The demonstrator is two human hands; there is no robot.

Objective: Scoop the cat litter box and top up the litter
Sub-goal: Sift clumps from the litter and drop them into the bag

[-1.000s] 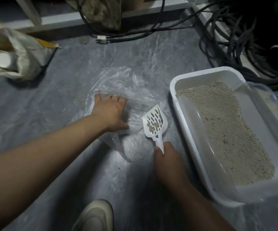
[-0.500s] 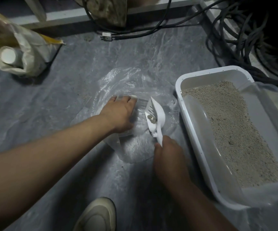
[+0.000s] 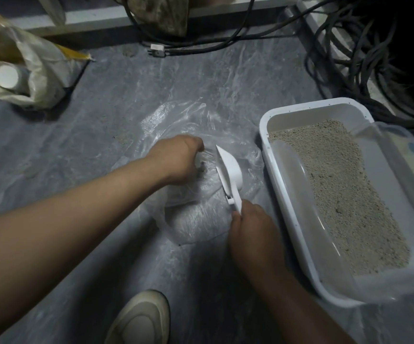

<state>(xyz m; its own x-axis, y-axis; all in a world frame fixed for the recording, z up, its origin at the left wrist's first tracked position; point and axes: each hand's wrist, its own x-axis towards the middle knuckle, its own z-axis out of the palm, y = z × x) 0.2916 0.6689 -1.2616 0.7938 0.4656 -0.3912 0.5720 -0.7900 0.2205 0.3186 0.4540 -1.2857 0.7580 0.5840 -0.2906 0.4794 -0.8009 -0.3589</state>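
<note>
White plastic forms the one litter scoop (image 3: 229, 173), which is turned on edge over the one clear plastic bag (image 3: 193, 219) spread on the floor and is gripped by its handle in the curled fingers of the right hand (image 3: 253, 234). The left hand (image 3: 178, 160) is set on the bag with its fingers bent down into the plastic, though whether a fold is pinched cannot be told. One white litter box (image 3: 287, 194) holding grey litter (image 3: 344, 192) is seen just right of the bag, and one shoe (image 3: 141, 319) below.
</note>
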